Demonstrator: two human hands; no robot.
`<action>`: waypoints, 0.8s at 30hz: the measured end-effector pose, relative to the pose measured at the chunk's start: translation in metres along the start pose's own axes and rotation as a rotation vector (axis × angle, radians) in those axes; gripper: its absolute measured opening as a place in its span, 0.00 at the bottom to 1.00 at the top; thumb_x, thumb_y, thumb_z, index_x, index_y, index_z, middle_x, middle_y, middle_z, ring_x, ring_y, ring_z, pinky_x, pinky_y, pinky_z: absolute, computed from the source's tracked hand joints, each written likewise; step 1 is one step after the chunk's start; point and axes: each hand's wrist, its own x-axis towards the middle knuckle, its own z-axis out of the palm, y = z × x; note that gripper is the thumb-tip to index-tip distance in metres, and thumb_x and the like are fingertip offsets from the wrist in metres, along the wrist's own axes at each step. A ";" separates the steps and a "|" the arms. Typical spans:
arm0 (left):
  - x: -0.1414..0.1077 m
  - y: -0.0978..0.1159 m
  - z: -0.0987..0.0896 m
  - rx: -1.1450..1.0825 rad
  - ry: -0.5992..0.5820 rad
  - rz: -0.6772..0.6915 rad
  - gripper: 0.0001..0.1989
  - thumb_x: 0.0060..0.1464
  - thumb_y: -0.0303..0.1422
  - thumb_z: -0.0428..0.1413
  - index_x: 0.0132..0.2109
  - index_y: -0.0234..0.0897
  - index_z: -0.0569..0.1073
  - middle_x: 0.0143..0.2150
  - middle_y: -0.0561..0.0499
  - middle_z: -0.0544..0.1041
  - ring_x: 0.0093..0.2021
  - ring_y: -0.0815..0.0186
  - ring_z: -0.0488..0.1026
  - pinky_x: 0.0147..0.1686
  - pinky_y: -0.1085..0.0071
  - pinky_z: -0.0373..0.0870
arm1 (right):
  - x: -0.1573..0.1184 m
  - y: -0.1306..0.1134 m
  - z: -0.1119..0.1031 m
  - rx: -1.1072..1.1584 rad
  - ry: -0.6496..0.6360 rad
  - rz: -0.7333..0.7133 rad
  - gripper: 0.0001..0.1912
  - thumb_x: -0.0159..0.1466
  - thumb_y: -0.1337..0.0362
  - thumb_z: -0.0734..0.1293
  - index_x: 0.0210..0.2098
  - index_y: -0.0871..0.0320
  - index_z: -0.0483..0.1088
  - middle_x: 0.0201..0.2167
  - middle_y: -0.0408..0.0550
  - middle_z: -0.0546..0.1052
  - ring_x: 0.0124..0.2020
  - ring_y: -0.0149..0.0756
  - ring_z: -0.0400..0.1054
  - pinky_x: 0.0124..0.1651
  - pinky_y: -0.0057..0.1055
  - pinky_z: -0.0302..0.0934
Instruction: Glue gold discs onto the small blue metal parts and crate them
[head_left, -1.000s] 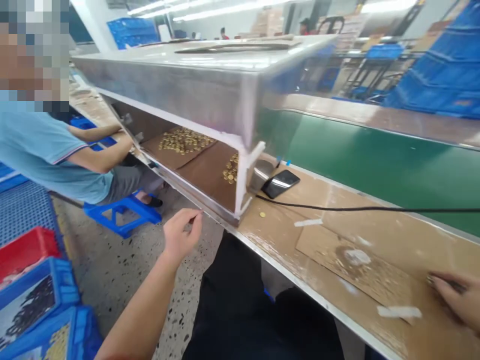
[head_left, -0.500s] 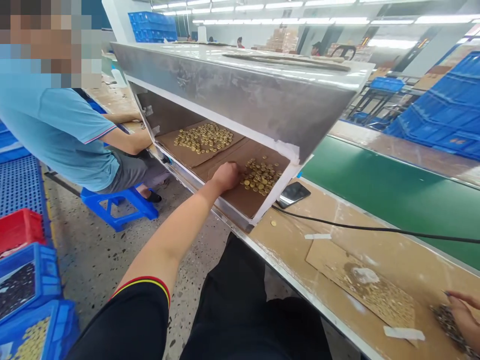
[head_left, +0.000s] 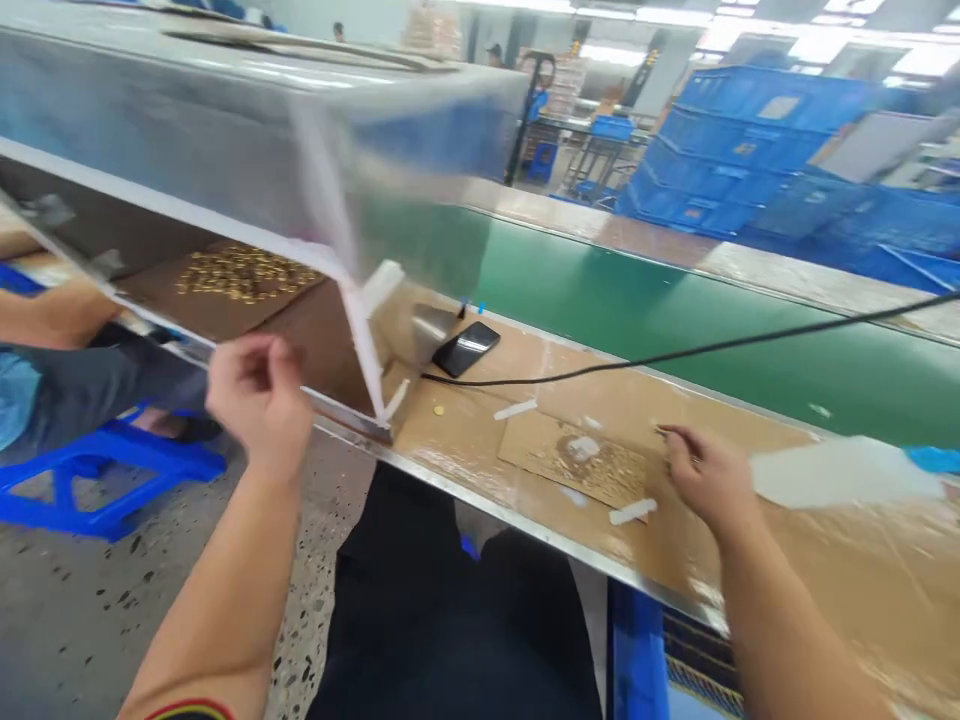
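Gold-coloured discs lie beyond my left hand, which I hold loosely curled; I cannot tell whether it grips anything. With my right hand I pinch a small piece, the cardboard sheet left of that grip.

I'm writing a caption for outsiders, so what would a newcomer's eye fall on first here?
Probably the big open-fronted hood at left, with gold-coloured pieces spread on the cardboard inside, beyond the left hand. Then the wide green conveyor belt running behind the workbench, and the black phone lying on the workbench just right of the hood.
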 end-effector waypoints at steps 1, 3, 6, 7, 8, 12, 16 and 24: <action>-0.016 0.014 -0.003 -0.047 0.100 0.022 0.07 0.69 0.37 0.59 0.43 0.40 0.77 0.35 0.54 0.76 0.32 0.69 0.76 0.32 0.65 0.72 | 0.000 -0.006 0.003 0.012 -0.003 0.026 0.22 0.71 0.47 0.58 0.40 0.53 0.78 0.34 0.54 0.82 0.30 0.47 0.75 0.33 0.40 0.67; -0.050 0.043 -0.003 -0.165 0.047 0.094 0.03 0.66 0.34 0.61 0.41 0.43 0.78 0.31 0.55 0.76 0.30 0.68 0.75 0.32 0.63 0.73 | 0.002 -0.014 0.010 0.128 -0.026 0.097 0.23 0.70 0.45 0.61 0.37 0.54 0.78 0.32 0.54 0.82 0.30 0.46 0.76 0.34 0.40 0.69; -0.093 0.083 0.016 -0.422 -0.325 0.213 0.04 0.63 0.26 0.59 0.43 0.40 0.76 0.32 0.53 0.79 0.31 0.65 0.78 0.31 0.65 0.77 | 0.009 -0.022 0.018 0.272 -0.074 0.113 0.22 0.69 0.45 0.63 0.37 0.54 0.79 0.32 0.52 0.82 0.31 0.45 0.76 0.37 0.40 0.71; -0.103 0.094 0.027 -0.476 -0.452 0.235 0.06 0.62 0.24 0.58 0.43 0.39 0.76 0.33 0.52 0.80 0.32 0.65 0.79 0.31 0.67 0.78 | 0.011 -0.025 0.020 0.314 -0.082 0.097 0.20 0.68 0.46 0.64 0.38 0.55 0.79 0.33 0.51 0.82 0.32 0.44 0.76 0.39 0.41 0.72; -0.111 0.104 0.040 -0.512 -0.565 0.245 0.06 0.62 0.23 0.57 0.43 0.39 0.75 0.34 0.51 0.81 0.33 0.66 0.80 0.32 0.69 0.78 | 0.012 -0.028 0.022 0.353 -0.086 0.078 0.19 0.68 0.48 0.65 0.39 0.55 0.80 0.34 0.51 0.82 0.33 0.44 0.76 0.40 0.41 0.72; -0.122 0.132 0.102 -0.608 -0.798 0.214 0.04 0.64 0.26 0.58 0.43 0.37 0.77 0.35 0.51 0.83 0.33 0.69 0.80 0.36 0.73 0.79 | 0.009 -0.037 0.028 0.483 -0.055 -0.002 0.12 0.69 0.55 0.66 0.42 0.55 0.79 0.37 0.49 0.83 0.38 0.42 0.77 0.43 0.39 0.73; -0.125 0.147 0.166 -0.711 -0.974 0.052 0.04 0.64 0.30 0.59 0.41 0.36 0.79 0.36 0.50 0.84 0.33 0.70 0.80 0.36 0.75 0.78 | -0.002 -0.040 0.024 0.522 -0.052 -0.093 0.08 0.70 0.63 0.66 0.43 0.54 0.77 0.37 0.48 0.82 0.37 0.40 0.76 0.42 0.37 0.72; -0.157 0.129 0.221 -0.727 -1.063 -0.206 0.07 0.61 0.34 0.60 0.39 0.35 0.80 0.35 0.49 0.83 0.34 0.69 0.79 0.35 0.73 0.76 | 0.000 -0.052 0.014 0.490 -0.135 -0.253 0.09 0.71 0.70 0.63 0.40 0.54 0.74 0.35 0.47 0.78 0.37 0.39 0.74 0.40 0.35 0.71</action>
